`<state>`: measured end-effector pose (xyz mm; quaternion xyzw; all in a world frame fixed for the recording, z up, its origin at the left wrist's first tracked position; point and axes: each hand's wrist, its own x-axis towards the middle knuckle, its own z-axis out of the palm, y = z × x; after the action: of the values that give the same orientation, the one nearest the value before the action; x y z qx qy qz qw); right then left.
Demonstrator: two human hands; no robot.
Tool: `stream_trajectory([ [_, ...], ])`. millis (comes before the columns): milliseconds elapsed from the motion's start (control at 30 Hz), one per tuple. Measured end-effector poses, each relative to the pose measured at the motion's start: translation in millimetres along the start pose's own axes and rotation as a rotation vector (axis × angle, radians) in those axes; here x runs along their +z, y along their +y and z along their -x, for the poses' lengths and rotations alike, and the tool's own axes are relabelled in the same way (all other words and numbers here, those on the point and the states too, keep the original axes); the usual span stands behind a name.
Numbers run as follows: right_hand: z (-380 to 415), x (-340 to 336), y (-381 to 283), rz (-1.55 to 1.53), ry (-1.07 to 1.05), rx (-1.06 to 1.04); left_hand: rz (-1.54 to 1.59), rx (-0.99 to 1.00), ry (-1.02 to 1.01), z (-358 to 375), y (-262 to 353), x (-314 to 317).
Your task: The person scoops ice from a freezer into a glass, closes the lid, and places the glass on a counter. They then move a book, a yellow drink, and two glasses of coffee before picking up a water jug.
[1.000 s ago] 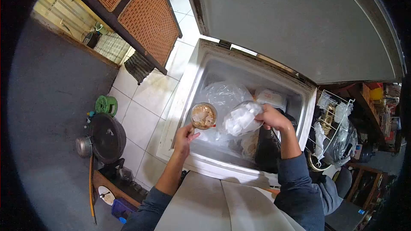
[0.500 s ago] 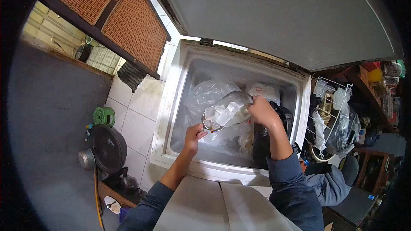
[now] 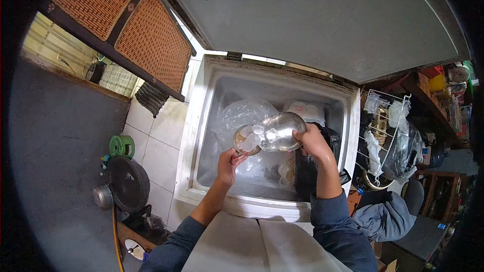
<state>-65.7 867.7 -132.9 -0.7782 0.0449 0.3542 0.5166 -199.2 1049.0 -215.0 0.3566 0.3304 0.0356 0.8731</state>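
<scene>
Over the open chest freezer, my left hand is closed on a round cup with pieces of ice at its mouth. My right hand grips the right end of a shiny metal container, either a bowl or a jug. Tipped to the left, the container has its mouth against or just above the cup's rim. Ice lies across the gap between them. The cup's lower part is hidden.
Inside the freezer are clear plastic bags, a white package and a black bag. Its grey lid stands raised behind. A white wire rack is on the right; a dark pan sits left.
The metal container has tipped further, with its base raised to the right. Ice has slid from it leftward into the cup. The view has shifted slightly.
</scene>
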Motion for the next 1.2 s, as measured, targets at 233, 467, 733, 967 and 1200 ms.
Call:
stream_trajectory([
  [233,11,-1,2,-0.113,0.04,-0.017,0.125,-0.01,-0.091,-8,-15,-18],
  [467,22,-13,-10,-0.067,0.074,-0.032,0.012,0.081,-0.091,-2,-14,-6],
  [733,23,-12,-12,-0.053,0.082,-0.034,-0.098,0.091,-0.019,-5,-6,0],
  [967,22,-15,-12,0.014,0.084,-0.024,-0.22,0.064,-0.021,-12,-8,-5],
  [1200,8,-9,-23,0.421,0.175,-0.206,-0.365,0.095,0.049,-12,0,9],
])
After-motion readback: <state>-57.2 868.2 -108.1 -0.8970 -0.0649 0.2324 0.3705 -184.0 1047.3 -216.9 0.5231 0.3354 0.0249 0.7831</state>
